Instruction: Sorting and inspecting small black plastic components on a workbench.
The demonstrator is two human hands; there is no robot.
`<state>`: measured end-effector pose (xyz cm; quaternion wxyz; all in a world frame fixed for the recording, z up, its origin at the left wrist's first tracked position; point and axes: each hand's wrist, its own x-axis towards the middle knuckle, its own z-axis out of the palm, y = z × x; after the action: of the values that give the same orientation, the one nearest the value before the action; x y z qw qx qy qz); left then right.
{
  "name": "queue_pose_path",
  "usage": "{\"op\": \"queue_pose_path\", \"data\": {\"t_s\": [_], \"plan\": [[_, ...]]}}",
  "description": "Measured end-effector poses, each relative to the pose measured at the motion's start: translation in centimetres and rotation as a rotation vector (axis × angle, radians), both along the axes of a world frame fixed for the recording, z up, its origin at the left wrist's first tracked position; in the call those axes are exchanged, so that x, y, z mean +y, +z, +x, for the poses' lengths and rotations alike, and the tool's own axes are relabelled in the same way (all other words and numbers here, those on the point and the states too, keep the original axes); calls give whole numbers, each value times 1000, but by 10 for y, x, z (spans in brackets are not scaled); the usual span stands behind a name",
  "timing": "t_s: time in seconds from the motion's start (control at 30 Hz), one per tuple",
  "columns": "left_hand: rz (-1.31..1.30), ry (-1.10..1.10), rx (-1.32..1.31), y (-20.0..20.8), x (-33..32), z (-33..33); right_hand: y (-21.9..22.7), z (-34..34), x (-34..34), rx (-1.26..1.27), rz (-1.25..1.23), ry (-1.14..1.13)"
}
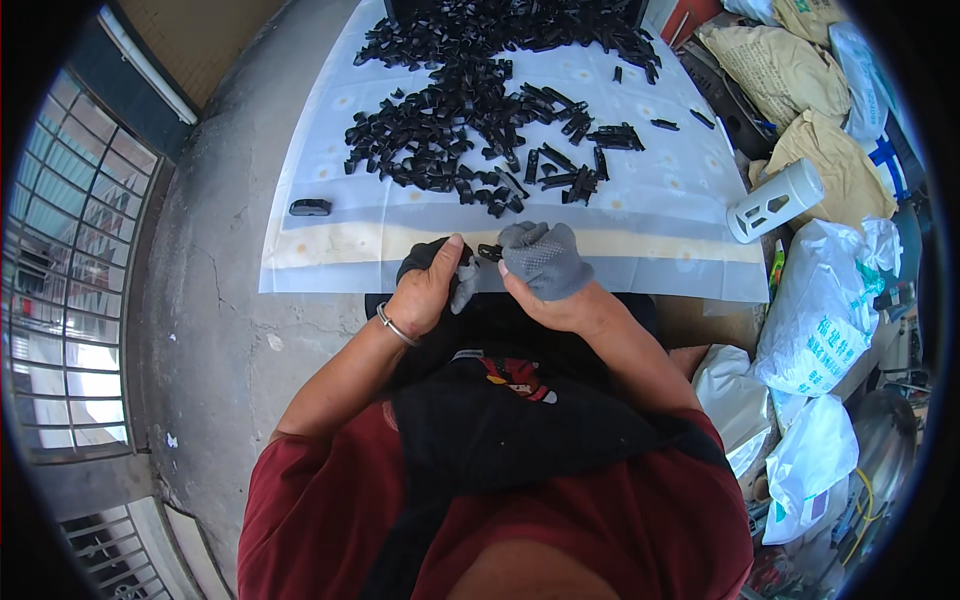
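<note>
My right hand [546,262], in a grey dotted glove with the thumb bare, pinches a small black plastic clip-like part [489,252] at the table's near edge. One end of the part sticks out toward my left hand. My left hand [430,278], in a black and grey glove with its thumb bare, is closed just left of it; what its fingers hold, if anything, is hidden. Beyond my hands lies a big heap of black plastic parts [440,130]. Several longer black pieces [570,180] lie at its near right. A single larger black piece [310,207] rests at the left.
A flowered white cloth covers the table [330,245]. A white perforated cylinder [777,200] lies tilted at the right edge. Sacks [780,75] and white plastic bags [815,310] crowd the right side. Concrete floor [220,300] and a barred window [75,260] are on the left.
</note>
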<state>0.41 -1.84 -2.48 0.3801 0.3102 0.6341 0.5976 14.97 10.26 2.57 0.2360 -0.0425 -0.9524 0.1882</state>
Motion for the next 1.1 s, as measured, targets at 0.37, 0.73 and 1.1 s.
{"op": "queue_pose_path", "data": {"t_s": [0.37,0.73,1.1], "plan": [[22,-134,557,35,3,4,-1,-1,-3,-68,327,18],[-241,-186,1068,29,18,-19,-6,-4,16,-206,-37,-80],[-202,41,1463,2,76,-35,-29,-71,62,-351,134,-396]]}}
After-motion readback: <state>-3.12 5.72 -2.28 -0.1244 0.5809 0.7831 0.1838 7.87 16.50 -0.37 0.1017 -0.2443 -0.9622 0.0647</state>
